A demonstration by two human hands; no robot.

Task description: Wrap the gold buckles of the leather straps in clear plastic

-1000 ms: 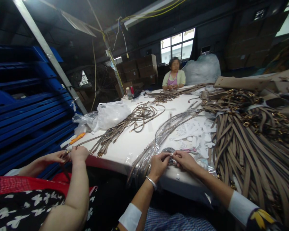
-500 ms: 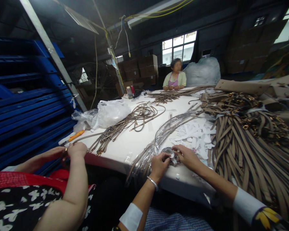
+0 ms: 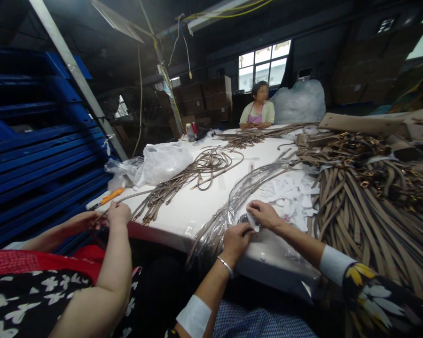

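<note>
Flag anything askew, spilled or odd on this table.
White paper scraps lie scattered loose beside the right hand. Plastic-wrapped tan straps droop over the white table's near edge by the left hand. Nothing looks damaged.

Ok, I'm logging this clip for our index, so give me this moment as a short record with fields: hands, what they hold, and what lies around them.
left hand: closed on the clear-wrapped strap bundle at the near table edge
right hand: pinching a small white piece against the same bundle
table: white top
right of hands: big heap of tan straps with gold hardware
behind hands: white paper scraps
co-worker's hands: at the left, working a thin strap
orange cutter: near the left table corner
far end: a seated person
</note>
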